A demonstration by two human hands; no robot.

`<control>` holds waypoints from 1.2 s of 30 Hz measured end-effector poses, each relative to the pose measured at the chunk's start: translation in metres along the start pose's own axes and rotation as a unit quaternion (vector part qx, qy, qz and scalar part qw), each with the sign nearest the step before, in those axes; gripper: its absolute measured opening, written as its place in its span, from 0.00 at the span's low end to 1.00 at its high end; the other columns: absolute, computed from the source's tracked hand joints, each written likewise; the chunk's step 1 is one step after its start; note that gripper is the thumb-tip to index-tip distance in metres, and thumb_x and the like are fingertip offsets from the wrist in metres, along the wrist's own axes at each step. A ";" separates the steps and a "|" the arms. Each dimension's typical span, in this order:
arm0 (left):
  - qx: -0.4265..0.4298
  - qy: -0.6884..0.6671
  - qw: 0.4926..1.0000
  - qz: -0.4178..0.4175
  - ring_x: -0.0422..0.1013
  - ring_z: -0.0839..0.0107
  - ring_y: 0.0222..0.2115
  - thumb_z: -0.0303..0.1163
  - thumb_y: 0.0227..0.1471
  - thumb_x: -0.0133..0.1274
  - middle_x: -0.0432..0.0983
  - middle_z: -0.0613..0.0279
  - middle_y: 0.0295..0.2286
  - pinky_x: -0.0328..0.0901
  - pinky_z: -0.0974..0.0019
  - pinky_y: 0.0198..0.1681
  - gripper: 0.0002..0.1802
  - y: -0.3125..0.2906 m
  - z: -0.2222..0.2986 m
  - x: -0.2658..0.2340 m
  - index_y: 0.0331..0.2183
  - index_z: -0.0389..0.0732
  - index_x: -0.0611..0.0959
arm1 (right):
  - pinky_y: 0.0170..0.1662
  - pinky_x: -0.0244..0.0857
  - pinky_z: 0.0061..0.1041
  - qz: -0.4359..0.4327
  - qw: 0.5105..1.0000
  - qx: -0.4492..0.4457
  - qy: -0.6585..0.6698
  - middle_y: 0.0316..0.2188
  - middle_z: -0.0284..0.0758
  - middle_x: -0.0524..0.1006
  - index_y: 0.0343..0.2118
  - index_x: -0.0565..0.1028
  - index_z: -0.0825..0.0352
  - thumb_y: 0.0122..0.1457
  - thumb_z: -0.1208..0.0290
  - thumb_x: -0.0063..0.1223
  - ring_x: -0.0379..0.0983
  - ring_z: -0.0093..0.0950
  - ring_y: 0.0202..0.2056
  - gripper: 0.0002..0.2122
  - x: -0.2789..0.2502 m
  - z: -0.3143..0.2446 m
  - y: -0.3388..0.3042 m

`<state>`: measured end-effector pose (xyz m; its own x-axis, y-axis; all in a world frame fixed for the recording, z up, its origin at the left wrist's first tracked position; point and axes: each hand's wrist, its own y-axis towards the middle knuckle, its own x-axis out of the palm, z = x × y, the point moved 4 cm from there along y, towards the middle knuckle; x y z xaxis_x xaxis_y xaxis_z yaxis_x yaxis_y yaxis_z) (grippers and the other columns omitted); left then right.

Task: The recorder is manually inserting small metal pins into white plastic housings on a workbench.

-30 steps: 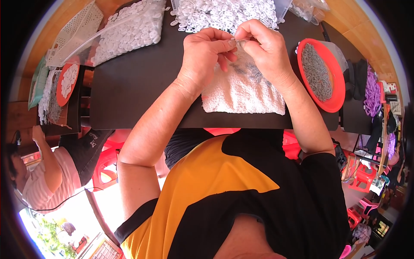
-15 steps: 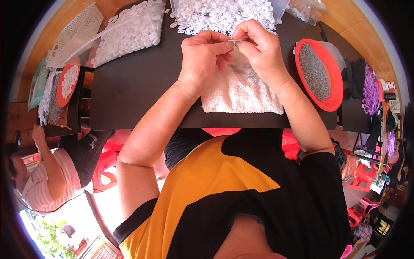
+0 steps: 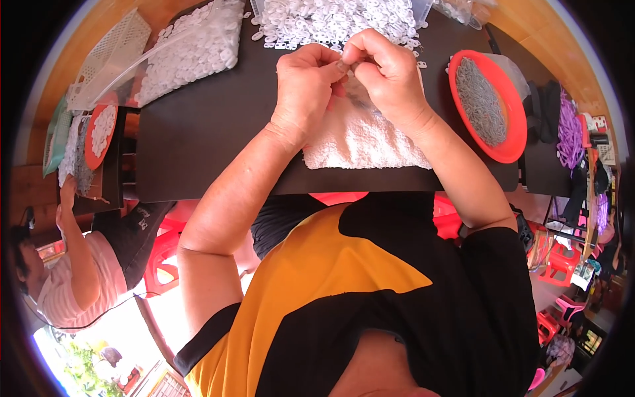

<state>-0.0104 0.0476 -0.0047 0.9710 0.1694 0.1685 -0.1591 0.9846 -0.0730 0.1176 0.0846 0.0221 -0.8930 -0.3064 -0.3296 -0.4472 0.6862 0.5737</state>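
The left hand (image 3: 305,87) and right hand (image 3: 391,81) are meeting at the fingertips, hiding whether they are clamping anything, above a pale cloth (image 3: 370,142) lying on the dark table (image 3: 205,139), while white pieces (image 3: 337,23) are spreading beyond and a red basin (image 3: 518,135) is holding grey pieces (image 3: 481,102) rightward.

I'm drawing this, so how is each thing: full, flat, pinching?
Left hand: pinching, anything held is hidden
Right hand: pinching, close to the left
Light cloth: spread out, slightly rumpled
Red bowl: uncovered, holding grey pieces
Clear tub: holding many white pieces, some outside
Clear bag: bulging with white pieces
Small red dish: holding white pieces
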 end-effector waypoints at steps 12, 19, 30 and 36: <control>-0.048 -0.073 0.996 -0.007 0.67 0.73 0.18 0.26 0.50 0.55 0.73 0.60 0.22 0.58 0.72 0.17 0.07 0.014 -0.004 -0.018 0.31 0.31 0.80 | 0.33 0.64 0.26 -0.128 0.938 0.106 -0.305 0.21 0.32 0.76 0.33 0.77 0.69 0.53 0.74 0.53 0.73 0.22 0.28 0.06 -0.065 0.011 0.022; -0.047 -0.071 0.996 -0.021 0.67 0.73 0.18 0.26 0.49 0.55 0.73 0.60 0.21 0.58 0.72 0.17 0.08 0.012 -0.002 -0.014 0.30 0.31 0.80 | 0.38 0.67 0.37 -0.207 0.891 0.059 -0.400 0.27 0.40 0.78 0.32 0.76 0.67 0.52 0.75 0.51 0.75 0.40 0.33 0.06 -0.052 0.014 -0.002; -0.048 -0.065 0.996 -0.022 0.66 0.73 0.17 0.26 0.48 0.55 0.73 0.60 0.21 0.58 0.72 0.18 0.07 0.012 -0.001 -0.014 0.29 0.31 0.80 | 0.37 0.69 0.41 -0.272 0.822 -0.002 -0.500 0.31 0.43 0.76 0.30 0.76 0.69 0.48 0.79 0.52 0.76 0.42 0.36 0.05 -0.031 0.004 0.005; -0.060 -0.088 0.994 -0.026 0.68 0.72 0.17 0.26 0.49 0.54 0.73 0.59 0.21 0.59 0.71 0.17 0.07 0.014 -0.004 -0.016 0.29 0.31 0.80 | 0.38 0.68 0.39 -0.274 0.834 -0.038 -0.478 0.31 0.40 0.75 0.30 0.73 0.69 0.47 0.82 0.51 0.74 0.42 0.35 0.06 -0.015 0.011 0.007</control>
<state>-0.0271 0.0585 -0.0125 0.9296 0.1337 0.3435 -0.0763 0.9815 -0.1754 0.1286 0.1012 0.0222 -0.1217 0.1303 -0.9840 -0.8087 0.5617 0.1744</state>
